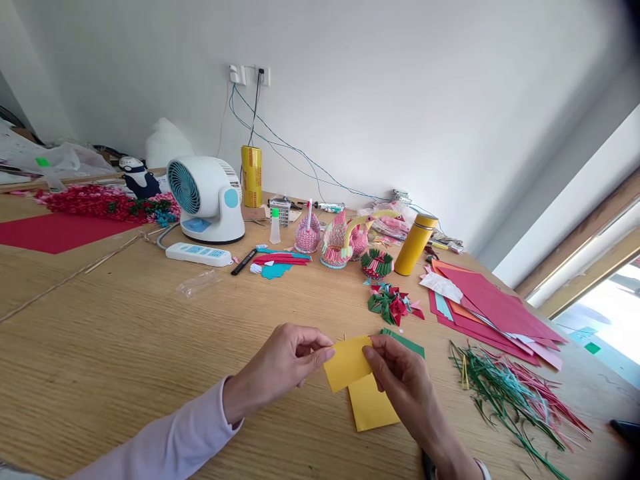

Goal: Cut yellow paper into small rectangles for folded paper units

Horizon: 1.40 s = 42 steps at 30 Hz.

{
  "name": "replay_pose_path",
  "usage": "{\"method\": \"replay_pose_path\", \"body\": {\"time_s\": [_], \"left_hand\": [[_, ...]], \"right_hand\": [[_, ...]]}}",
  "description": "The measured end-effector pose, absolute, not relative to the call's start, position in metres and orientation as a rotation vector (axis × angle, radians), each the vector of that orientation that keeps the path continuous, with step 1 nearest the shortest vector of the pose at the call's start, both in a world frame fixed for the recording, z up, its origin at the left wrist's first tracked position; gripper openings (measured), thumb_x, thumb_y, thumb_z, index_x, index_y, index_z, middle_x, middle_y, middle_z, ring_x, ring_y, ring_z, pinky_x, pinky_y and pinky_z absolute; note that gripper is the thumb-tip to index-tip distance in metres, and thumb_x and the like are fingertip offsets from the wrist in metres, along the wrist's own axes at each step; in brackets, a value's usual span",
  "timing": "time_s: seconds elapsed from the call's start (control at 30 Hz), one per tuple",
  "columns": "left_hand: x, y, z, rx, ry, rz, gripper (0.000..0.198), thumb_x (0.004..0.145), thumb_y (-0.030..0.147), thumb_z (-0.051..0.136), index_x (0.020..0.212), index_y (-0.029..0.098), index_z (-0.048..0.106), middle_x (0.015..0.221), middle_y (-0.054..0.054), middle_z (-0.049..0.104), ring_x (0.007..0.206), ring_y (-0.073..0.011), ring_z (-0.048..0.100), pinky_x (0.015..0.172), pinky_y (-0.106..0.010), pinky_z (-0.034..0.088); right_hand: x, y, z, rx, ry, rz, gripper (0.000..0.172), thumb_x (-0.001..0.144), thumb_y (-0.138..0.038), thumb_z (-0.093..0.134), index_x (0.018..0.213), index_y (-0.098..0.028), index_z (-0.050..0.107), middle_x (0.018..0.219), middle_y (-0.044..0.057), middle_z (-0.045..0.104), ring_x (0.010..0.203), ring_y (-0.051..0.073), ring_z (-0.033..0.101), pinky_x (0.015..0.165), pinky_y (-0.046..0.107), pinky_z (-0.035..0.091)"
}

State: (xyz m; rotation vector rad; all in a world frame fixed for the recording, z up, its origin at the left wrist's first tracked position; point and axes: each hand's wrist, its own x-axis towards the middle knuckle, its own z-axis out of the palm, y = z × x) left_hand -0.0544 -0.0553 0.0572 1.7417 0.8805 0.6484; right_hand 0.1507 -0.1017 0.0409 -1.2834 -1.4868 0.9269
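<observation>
And there it was, front and centre: a yellow slip (345,370) held up between two hands above the tabletop (175,373)! The left hand (285,363) had its upper left corner, thumb and fingertips closed in a pinch. Over on the other side, the right hand (403,373) matched it, thumb pressed flat near the upper right corner, fingers curled behind.

Just below, partly covered by the slip and the right hand, a second yellow paper (374,408) lay on the wood, and green paper (409,344) peeked out beyond the knuckles. Further back sat a jumble of folded red and green pieces (393,305), with a yellow bottle (417,245) upright behind them. Out to the right, a loose tangle of thin paper strips (520,393) sprawled in front of stacked red sheets (505,308).
</observation>
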Motion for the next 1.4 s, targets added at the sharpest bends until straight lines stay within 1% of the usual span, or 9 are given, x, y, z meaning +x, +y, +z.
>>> {"method": "replay_pose_path", "body": {"time_s": [0.1, 0.27, 0.47, 0.63, 0.83, 0.93, 1.1, 1.23, 1.4], "left_hand": [[-0.049, -0.053, 0.055, 1.646, 0.857, 0.702, 0.034, 0.083, 0.043, 0.056, 0.087, 0.012, 0.069, 0.069, -0.001, 0.061, 0.043, -0.0043, 0.040, 0.040, -0.016, 0.031], [-0.041, -0.054, 0.051, 1.435, 0.875, 0.824, 0.034, 0.081, 0.044, 0.058, 0.085, 0.011, 0.064, 0.053, 0.004, 0.049, 0.041, -0.0044, 0.038, 0.038, -0.015, 0.027], [-0.034, -0.058, 0.047, 1.285, 0.815, 0.721, 0.030, 0.074, 0.039, 0.068, 0.083, 0.013, 0.058, 0.062, 0.003, 0.055, 0.042, -0.0024, 0.040, 0.039, -0.014, 0.026], [-0.030, -0.060, 0.042, 1.221, 0.786, 0.579, 0.034, 0.072, 0.035, 0.072, 0.093, 0.012, 0.059, 0.065, 0.003, 0.056, 0.043, -0.0010, 0.038, 0.040, -0.014, 0.023], [-0.033, -0.059, 0.038, 1.181, 0.844, 0.667, 0.031, 0.070, 0.033, 0.073, 0.090, 0.013, 0.060, 0.061, 0.005, 0.055, 0.045, -0.0019, 0.040, 0.042, -0.014, 0.025], [-0.037, -0.054, 0.039, 1.159, 0.907, 0.813, 0.032, 0.069, 0.035, 0.074, 0.089, 0.014, 0.061, 0.056, 0.006, 0.050, 0.046, -0.0035, 0.041, 0.042, -0.014, 0.026], [-0.038, -0.049, 0.040, 1.060, 0.907, 1.012, 0.035, 0.068, 0.040, 0.074, 0.090, 0.015, 0.064, 0.065, 0.005, 0.054, 0.047, -0.0023, 0.036, 0.041, -0.015, 0.025], [-0.028, -0.055, 0.035, 1.038, 0.750, 0.919, 0.033, 0.067, 0.036, 0.077, 0.090, 0.014, 0.068, 0.084, -0.001, 0.063, 0.059, -0.0046, 0.045, 0.046, -0.014, 0.032], [-0.019, -0.060, 0.027, 0.952, 0.690, 0.926, 0.027, 0.071, 0.036, 0.074, 0.085, 0.013, 0.070, 0.081, -0.004, 0.066, 0.063, -0.0076, 0.053, 0.049, -0.014, 0.040]], "right_hand": [[0.148, -0.100, 0.042, -1.198, -1.297, 1.062, 0.028, 0.085, -0.045, 0.059, 0.090, -0.017, 0.060, 0.066, -0.003, 0.053, 0.049, 0.007, 0.038, 0.044, 0.020, 0.028], [0.143, -0.100, 0.037, -1.101, -1.121, 1.286, 0.028, 0.083, -0.043, 0.063, 0.076, -0.017, 0.058, 0.051, -0.007, 0.046, 0.043, 0.005, 0.029, 0.042, 0.019, 0.017], [0.143, -0.091, 0.036, -1.097, -0.951, 1.160, 0.030, 0.075, -0.045, 0.071, 0.076, -0.017, 0.059, 0.051, -0.007, 0.048, 0.044, 0.006, 0.032, 0.043, 0.019, 0.019], [0.142, -0.084, 0.033, -1.093, -0.931, 1.109, 0.031, 0.070, -0.044, 0.074, 0.072, -0.016, 0.061, 0.052, -0.007, 0.046, 0.044, 0.005, 0.030, 0.042, 0.019, 0.020], [0.146, -0.080, 0.032, -1.086, -0.919, 1.151, 0.030, 0.070, -0.043, 0.074, 0.073, -0.016, 0.060, 0.049, -0.008, 0.046, 0.041, 0.005, 0.031, 0.041, 0.019, 0.018], [0.150, -0.080, 0.034, -1.081, -0.949, 1.209, 0.028, 0.070, -0.041, 0.074, 0.073, -0.016, 0.061, 0.047, -0.007, 0.050, 0.040, 0.005, 0.035, 0.040, 0.018, 0.017], [0.149, -0.084, 0.036, -1.075, -1.018, 1.279, 0.027, 0.069, -0.037, 0.076, 0.074, -0.014, 0.063, 0.058, 0.000, 0.064, 0.044, 0.007, 0.048, 0.039, 0.017, 0.021], [0.137, -0.089, 0.030, -1.080, -1.020, 1.266, 0.029, 0.072, -0.041, 0.073, 0.076, -0.016, 0.059, 0.063, 0.001, 0.068, 0.050, 0.010, 0.057, 0.039, 0.017, 0.026], [0.136, -0.101, 0.028, -1.153, -1.101, 1.269, 0.033, 0.074, -0.047, 0.069, 0.080, -0.018, 0.053, 0.067, 0.003, 0.070, 0.055, 0.014, 0.063, 0.039, 0.017, 0.032]]}}
